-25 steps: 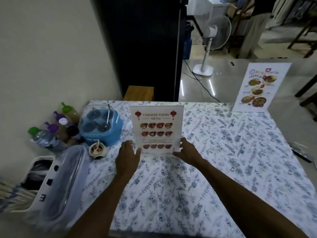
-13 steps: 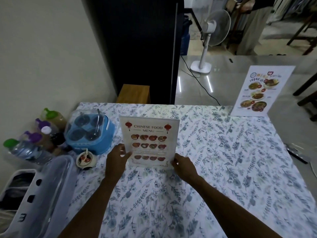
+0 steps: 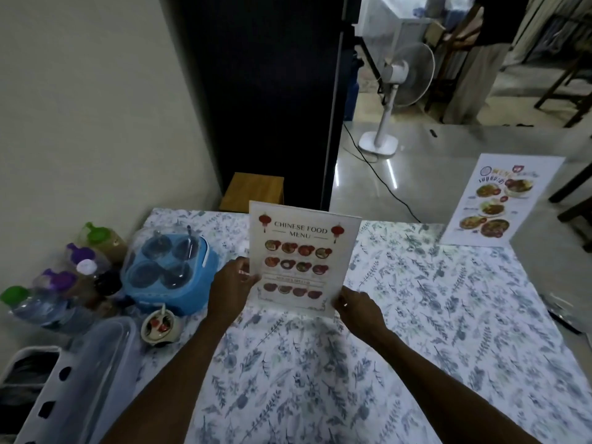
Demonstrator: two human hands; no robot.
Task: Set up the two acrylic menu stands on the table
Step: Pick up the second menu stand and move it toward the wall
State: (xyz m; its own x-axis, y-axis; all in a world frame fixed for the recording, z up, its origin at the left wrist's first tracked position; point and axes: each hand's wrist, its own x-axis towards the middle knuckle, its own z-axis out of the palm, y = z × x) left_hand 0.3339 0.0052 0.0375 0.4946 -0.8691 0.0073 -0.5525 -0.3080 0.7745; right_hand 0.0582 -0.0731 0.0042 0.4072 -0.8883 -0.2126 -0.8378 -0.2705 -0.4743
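The Chinese food menu stand (image 3: pixel 301 254) is upright in the middle of the table (image 3: pixel 416 315), which wears a blue floral cloth. My left hand (image 3: pixel 230 290) grips the stand's left edge about halfway up. My right hand (image 3: pixel 355 307) holds its lower right corner. Whether its base touches the cloth I cannot tell. The second menu stand (image 3: pixel 501 203), white with food photos, stands upright at the table's far right corner, away from both hands.
A blue condiment caddy (image 3: pixel 169 270), several bottles (image 3: pixel 64 283) and a small sauce dish (image 3: pixel 158 325) crowd the table's left side. A clear lidded box (image 3: pixel 96 373) and a white basket (image 3: pixel 28 379) sit near left. Beyond the table are a wooden stool (image 3: pixel 253 192) and a fan (image 3: pixel 400 94).
Both hands kept hold of the Chinese food menu stand and shifted it slightly. My left hand climbed from the bottom corner to mid-edge. My head moved, so the view changed.
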